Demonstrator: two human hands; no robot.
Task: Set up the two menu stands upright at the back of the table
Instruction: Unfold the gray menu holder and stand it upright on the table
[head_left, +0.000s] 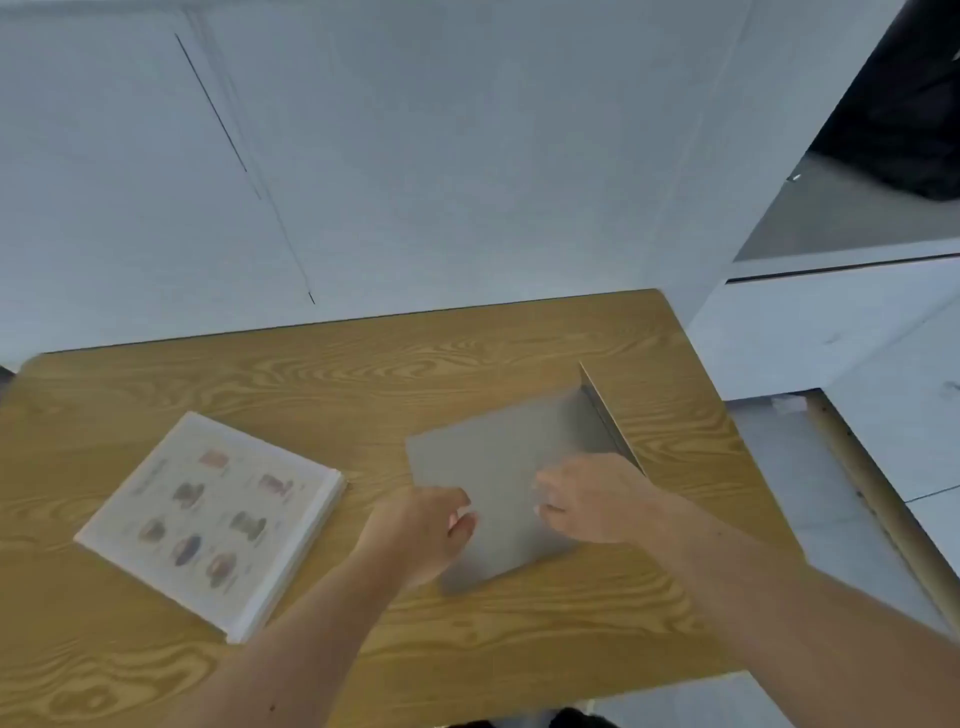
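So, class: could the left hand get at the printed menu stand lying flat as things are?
Probably yes. The left hand is on the grey stand, and bare table lies between it and the printed menu stand; nothing blocks it.

back strip of table (363, 353): bare | wall (415, 182): bounds it behind | flat menu (213, 519): occupies left

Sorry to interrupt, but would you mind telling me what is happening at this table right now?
A person is working on a grey menu stand lying on the wooden table, with the left hand at its near-left edge and the right hand resting on its face. Its base flap sticks up at the far-right end. A second menu stand, printed with food pictures, lies flat and untouched to the left. Neither stands upright yet.
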